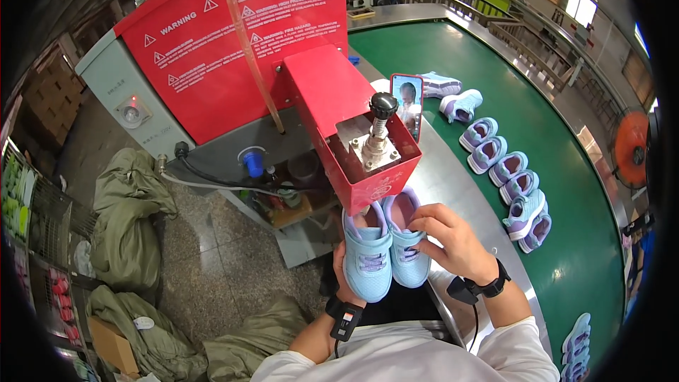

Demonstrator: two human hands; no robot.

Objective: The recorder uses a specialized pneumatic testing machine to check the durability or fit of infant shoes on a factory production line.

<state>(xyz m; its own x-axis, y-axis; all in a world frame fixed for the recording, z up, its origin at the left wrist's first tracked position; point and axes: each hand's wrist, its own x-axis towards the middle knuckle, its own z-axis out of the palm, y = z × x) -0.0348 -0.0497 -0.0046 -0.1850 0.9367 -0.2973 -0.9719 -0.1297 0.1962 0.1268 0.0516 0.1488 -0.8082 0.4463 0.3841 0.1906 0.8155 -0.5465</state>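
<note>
Two light blue children's sneakers with lilac linings and laces are side by side in front of me, below the red machine head [325, 99]. My left hand [345, 284] grips the left sneaker [369, 276] along its outer side; most of its fingers are hidden behind the shoe. At the right sneaker [410, 269], my right hand [453, 239] has its fingers bent against the strap and collar, thumb and fingertips close together on the edge. Both toes point toward me, and the heels lie partly under the machine head.
A black knob [383, 105] tops the machine head, with a phone [407, 95] propped behind it. On the right, a green conveyor belt [566, 255] carries several similar sneakers [509, 168]. Green cloth sacks [131, 233] lie on the floor at left. A blue-capped fitting [253, 163] and hoses hang nearby.
</note>
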